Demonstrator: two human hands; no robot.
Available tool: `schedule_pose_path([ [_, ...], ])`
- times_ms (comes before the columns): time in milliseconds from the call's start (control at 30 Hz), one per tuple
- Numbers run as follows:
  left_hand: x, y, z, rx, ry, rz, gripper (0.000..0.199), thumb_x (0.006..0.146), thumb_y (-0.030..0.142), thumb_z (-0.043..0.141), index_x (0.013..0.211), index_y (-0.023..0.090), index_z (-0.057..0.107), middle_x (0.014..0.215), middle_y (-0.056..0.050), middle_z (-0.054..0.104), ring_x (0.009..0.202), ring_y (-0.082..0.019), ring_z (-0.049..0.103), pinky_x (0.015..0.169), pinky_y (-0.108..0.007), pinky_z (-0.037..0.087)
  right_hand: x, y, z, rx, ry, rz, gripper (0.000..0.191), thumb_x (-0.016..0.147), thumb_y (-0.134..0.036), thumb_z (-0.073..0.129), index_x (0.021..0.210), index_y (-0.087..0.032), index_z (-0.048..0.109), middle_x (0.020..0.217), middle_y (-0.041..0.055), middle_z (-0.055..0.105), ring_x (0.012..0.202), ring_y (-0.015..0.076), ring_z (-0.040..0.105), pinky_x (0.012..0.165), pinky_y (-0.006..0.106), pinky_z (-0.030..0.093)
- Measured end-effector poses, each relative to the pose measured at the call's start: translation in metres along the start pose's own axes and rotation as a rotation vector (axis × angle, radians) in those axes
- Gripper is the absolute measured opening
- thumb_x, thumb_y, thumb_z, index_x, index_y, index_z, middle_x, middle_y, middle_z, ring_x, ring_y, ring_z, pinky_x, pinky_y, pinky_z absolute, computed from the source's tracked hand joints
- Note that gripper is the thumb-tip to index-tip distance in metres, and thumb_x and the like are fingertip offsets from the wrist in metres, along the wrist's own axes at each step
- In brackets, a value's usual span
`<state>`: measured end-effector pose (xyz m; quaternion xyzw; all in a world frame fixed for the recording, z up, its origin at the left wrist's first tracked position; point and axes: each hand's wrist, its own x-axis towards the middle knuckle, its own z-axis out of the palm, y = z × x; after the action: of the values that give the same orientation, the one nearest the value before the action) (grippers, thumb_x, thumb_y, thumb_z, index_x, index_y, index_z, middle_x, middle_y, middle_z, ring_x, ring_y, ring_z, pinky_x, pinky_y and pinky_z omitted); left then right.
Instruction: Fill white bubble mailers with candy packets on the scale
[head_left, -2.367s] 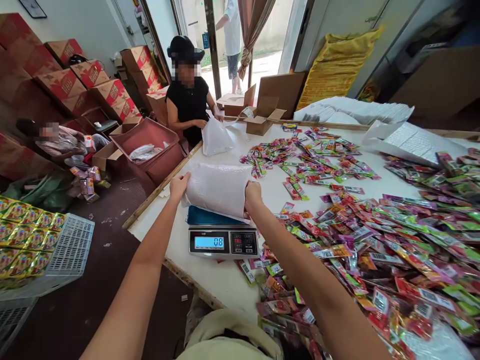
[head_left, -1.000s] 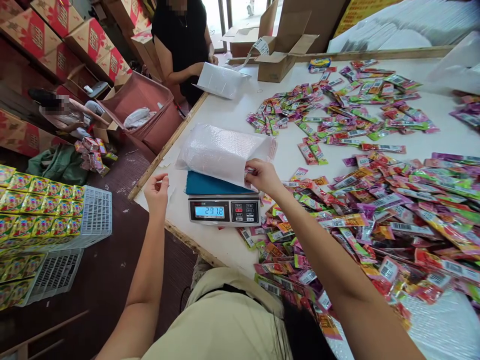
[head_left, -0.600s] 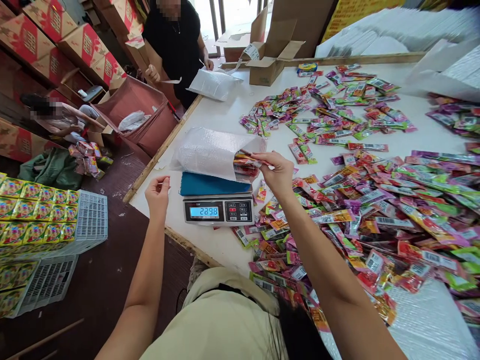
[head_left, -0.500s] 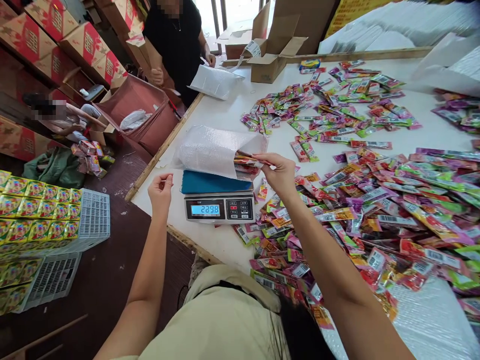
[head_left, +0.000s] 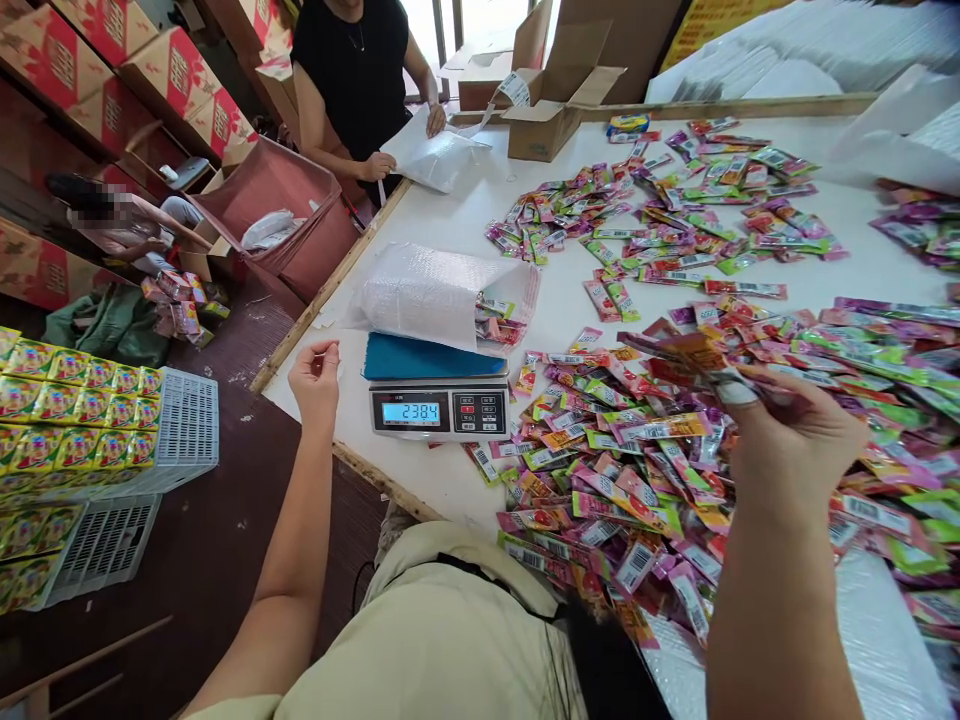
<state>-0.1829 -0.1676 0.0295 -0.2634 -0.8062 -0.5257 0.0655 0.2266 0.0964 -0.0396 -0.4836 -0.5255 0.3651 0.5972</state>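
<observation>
My right hand grips a few slim snack packets over the large heap of loose packets. A white bubble mailer lies on its side on the blue pan of a digital scale. Its mouth faces right, and colourful packets show inside. The scale's lit display reads 2384, with any decimal point too small to make out. Left of the scale, my left hand hovers near the table edge, fingertips pinched together with nothing visible in them.
Across the table a person in black handles another bubble mailer beside an open carton. More packets lie further back. At left are a red cloth bin, plastic crates of yellow boxes and another person.
My right hand has moved from the mailer's mouth rightward to the heap and now holds packets there. The display has changed to 2384. The person opposite has brought both hands onto their mailer.
</observation>
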Motion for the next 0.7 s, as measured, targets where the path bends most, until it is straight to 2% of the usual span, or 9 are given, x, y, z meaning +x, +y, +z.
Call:
schedule_pose_path([
  [100,-0.001,0.011,0.005,0.001,0.009,0.07,0.022,0.088,0.04,0.066,0.094,0.019,0.071,0.088,-0.004,0.069,0.071,-0.012,0.06,0.066,-0.024,0.048,0.0,0.004,-0.016,-0.058,0.019,0.033,0.027,0.054,-0.036,0.085,0.081,-0.031,0.082,0.075,0.0093,0.073,0.071,0.0302,0.069,0.07,0.055,0.055],
  [267,-0.002,0.027,0.009,0.053,0.005,0.199,0.018,0.09,0.037,0.064,0.094,0.02,0.071,0.098,-0.005,0.068,0.079,-0.013,0.06,0.07,-0.024,0.048,0.003,0.006,-0.03,-0.054,0.102,0.015,0.028,0.05,-0.043,0.088,0.075,-0.031,0.081,0.076,0.0116,0.073,0.073,0.0342,0.071,0.074,0.061,0.055],
  [433,-0.002,0.028,0.011,0.082,-0.01,0.202,0.017,0.091,0.035,0.063,0.095,0.021,0.07,0.1,-0.004,0.067,0.081,-0.013,0.061,0.072,-0.024,0.049,0.006,-0.006,-0.036,-0.035,0.137,0.011,0.039,0.047,-0.058,0.09,0.077,-0.035,0.079,0.086,0.0131,0.077,0.089,0.0393,0.073,0.085,0.069,0.053],
  [567,-0.004,0.029,0.014,0.065,-0.026,0.21,0.015,0.091,0.034,0.063,0.095,0.021,0.07,0.1,-0.005,0.066,0.083,-0.013,0.061,0.073,-0.024,0.049,0.011,-0.002,-0.04,0.013,0.174,0.055,0.046,0.04,-0.064,0.091,0.074,-0.035,0.078,0.081,0.0137,0.074,0.086,0.0385,0.072,0.077,0.067,0.053],
  [633,-0.004,0.031,0.015,0.051,-0.025,0.222,0.014,0.091,0.033,0.064,0.094,0.021,0.07,0.1,-0.005,0.066,0.083,-0.013,0.061,0.073,-0.024,0.05,0.014,0.009,-0.044,-0.088,0.126,0.062,0.046,0.047,-0.067,0.086,0.077,-0.034,0.078,0.083,0.0147,0.074,0.088,0.039,0.072,0.075,0.065,0.053],
  [700,-0.004,0.031,0.016,0.036,-0.024,0.228,0.014,0.091,0.033,0.064,0.093,0.02,0.071,0.1,-0.005,0.066,0.083,-0.013,0.061,0.073,-0.024,0.05,0.015,0.02,-0.047,-0.327,0.082,0.023,0.047,0.054,-0.066,0.082,0.087,-0.033,0.079,0.102,0.0188,0.075,0.107,0.0445,0.069,0.088,0.071,0.048],
])
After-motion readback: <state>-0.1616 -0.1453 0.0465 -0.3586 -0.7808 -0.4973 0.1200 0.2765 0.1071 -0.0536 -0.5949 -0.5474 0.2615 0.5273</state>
